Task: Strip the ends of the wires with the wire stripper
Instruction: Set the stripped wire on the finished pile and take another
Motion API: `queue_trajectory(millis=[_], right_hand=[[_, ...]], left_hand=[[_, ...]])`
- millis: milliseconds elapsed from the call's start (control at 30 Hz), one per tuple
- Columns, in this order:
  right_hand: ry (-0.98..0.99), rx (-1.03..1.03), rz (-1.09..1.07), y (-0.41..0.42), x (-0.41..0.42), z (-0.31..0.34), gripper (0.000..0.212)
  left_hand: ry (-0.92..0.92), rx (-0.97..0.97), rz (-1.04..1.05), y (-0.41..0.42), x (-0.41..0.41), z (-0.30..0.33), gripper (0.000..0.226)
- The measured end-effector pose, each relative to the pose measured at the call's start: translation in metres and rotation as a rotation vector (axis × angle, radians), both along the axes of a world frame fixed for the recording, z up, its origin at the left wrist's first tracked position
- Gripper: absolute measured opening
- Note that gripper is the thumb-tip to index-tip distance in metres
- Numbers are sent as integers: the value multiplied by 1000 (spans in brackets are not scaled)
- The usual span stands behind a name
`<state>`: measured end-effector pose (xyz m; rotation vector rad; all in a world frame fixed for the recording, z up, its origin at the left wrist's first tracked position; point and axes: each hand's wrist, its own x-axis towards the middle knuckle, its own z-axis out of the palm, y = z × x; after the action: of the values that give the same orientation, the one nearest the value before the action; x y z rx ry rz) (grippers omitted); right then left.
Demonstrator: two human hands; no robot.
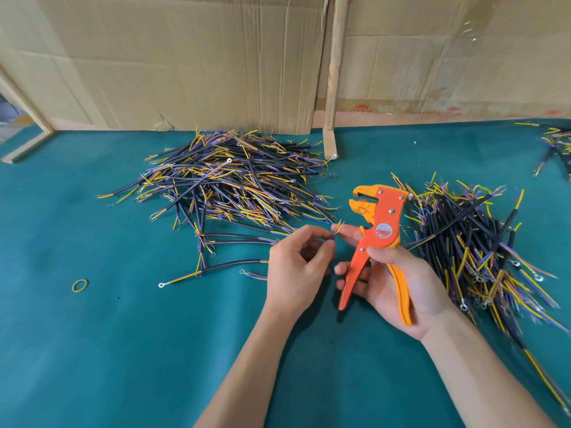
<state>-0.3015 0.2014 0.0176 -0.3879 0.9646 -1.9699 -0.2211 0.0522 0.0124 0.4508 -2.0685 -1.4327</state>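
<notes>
Green felt table [92,350], backed by cardboard [185,63], is heaped with wire piles [228,180]. An orange wire stripper [375,239] is gripped by the right hand [398,291]; wire ends [336,231] are pinched by the left hand [296,267].

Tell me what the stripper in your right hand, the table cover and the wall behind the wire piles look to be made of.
Wire stripper: orange painted metal body, judging by the silver rivets; the yellower handle sleeve looks like plastic. Table cover: teal, matte, faintly textured, probably felt or a rubber mat. Wall: flattened brown cardboard, with visible creases, flaps and torn edges.
</notes>
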Motion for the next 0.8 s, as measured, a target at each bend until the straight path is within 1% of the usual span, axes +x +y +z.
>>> queue_trajectory(millis=[133, 233, 367, 467, 633, 700, 800], right_hand=[[-6, -18, 4, 1, 0, 0, 64], [-16, -19, -3, 0, 0, 1, 73], [-32, -17, -23, 0, 1, 1, 68], [-24, -14, -36, 0, 1, 3, 72], [-20, 8, -40, 0, 2, 3, 52], [-22, 8, -40, 0, 2, 4, 51], [-29, 15, -32, 0, 3, 6, 56]], left_hand=[[-4, 20, -18, -2, 0, -1, 10], [-9, 42, -27, -3, 0, 0, 10], [-6, 63, -20, -5, -1, -1, 12], [-16, 82, -7, -5, -2, 0, 11], [-27, 49, 28, -4, -4, -2, 13], [-14, 52, 53, -2, -5, -2, 15], [77, 97, 80, -2, -3, -2, 11]])
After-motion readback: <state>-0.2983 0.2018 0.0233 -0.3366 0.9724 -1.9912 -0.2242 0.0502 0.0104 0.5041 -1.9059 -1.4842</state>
